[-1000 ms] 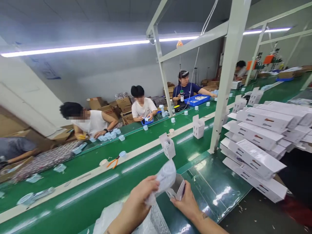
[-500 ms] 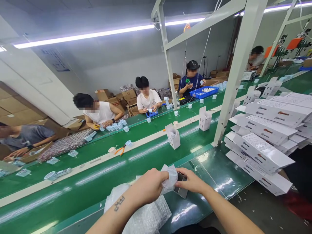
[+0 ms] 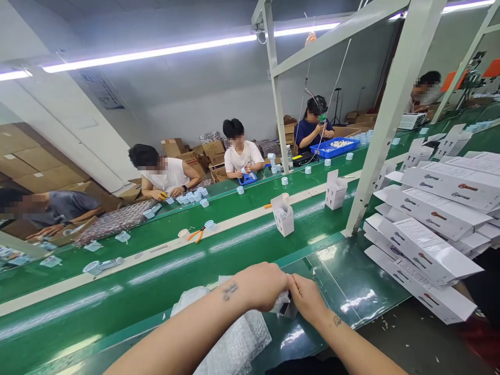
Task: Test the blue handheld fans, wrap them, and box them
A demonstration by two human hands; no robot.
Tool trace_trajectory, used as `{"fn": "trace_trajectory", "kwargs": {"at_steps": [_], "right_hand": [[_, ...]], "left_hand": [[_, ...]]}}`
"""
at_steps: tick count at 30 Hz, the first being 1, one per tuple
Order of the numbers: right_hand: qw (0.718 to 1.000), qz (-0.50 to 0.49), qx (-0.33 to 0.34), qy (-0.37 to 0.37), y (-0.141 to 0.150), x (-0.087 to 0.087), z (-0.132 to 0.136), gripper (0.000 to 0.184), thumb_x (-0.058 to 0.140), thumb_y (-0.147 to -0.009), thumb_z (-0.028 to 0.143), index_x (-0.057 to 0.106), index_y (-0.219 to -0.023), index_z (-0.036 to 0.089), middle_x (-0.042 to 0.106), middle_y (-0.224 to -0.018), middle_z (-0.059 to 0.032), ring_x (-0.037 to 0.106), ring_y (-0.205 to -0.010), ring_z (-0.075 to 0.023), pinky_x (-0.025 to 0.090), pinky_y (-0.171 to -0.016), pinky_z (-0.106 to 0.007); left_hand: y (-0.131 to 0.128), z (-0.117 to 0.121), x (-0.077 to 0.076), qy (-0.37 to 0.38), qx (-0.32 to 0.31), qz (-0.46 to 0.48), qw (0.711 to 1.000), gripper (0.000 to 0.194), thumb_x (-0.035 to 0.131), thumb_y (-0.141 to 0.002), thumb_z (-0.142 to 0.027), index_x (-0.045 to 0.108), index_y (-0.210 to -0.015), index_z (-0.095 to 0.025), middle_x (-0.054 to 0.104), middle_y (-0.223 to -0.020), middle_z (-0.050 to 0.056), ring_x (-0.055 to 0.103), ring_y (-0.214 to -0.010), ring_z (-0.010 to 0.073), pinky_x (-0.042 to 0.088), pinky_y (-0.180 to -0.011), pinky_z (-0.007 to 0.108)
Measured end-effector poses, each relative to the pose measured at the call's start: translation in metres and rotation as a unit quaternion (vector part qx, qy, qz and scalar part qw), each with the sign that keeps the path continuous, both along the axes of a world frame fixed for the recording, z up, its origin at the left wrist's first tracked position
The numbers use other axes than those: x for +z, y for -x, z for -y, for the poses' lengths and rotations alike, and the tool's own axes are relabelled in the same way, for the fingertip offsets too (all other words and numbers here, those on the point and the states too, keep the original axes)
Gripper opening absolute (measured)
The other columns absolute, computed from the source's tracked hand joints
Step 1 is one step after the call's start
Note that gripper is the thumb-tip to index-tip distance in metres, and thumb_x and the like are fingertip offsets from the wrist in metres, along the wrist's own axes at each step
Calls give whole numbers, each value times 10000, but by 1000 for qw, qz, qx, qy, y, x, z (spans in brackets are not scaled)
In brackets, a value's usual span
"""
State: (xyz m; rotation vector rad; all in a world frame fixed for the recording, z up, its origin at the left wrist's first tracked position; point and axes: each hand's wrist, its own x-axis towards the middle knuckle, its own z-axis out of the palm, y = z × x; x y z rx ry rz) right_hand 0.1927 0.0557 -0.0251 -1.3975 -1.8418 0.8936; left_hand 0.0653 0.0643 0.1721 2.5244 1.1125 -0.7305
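Observation:
My left hand (image 3: 267, 285) is closed on a bubble-wrapped bundle (image 3: 282, 300), and its fingertips are mostly hidden. Pressed up against it, my right hand (image 3: 307, 296) curls round a small open carton (image 3: 289, 310) at the near edge of the work surface. Only a little of the carton shows below the hands, and what lies inside the wrap is hidden. Flat sheets of bubble wrap (image 3: 238, 341) lie under and beside my left forearm.
White cartons (image 3: 336, 191) stand upright on the green conveyor (image 3: 164, 276). Stacked flat cartons (image 3: 424, 250) sit at the right, beside a white metal post (image 3: 385, 125). Orange-handled pliers (image 3: 196, 235) and light-blue cups (image 3: 210, 225) lie across the belt, where several co-workers sit.
My left hand has moved right and over the carton with the wrapped bundle, which now shows less. My two hands have come together. The view has shifted slightly.

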Motion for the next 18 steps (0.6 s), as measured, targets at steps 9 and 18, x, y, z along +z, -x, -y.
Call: {"fn": "trace_trajectory", "kwargs": {"at_steps": [9,18], "right_hand": [[999,-22,-10,23,-14,-8,1,325,313,-889,294,619,-819,211,702,-775,-73,617,-704,-216,394,-629,-293],[935,-125,233,238,-59,-29,-8,882,590,-764,571,189,-1472,230,252,-1527,-125,263,-1380,-280,287,-1074,-411]], "left_hand": [[-23,-12,-63,-52,51,27,997,323,586,-732,-94,553,-1051,-133,644,-1038,163,635,-934,305,507,-780,397],[-26,23,-93,8,131,61,989,311,545,-699,-10,671,-975,-80,692,-1024,190,659,-942,305,523,-835,384]]}}
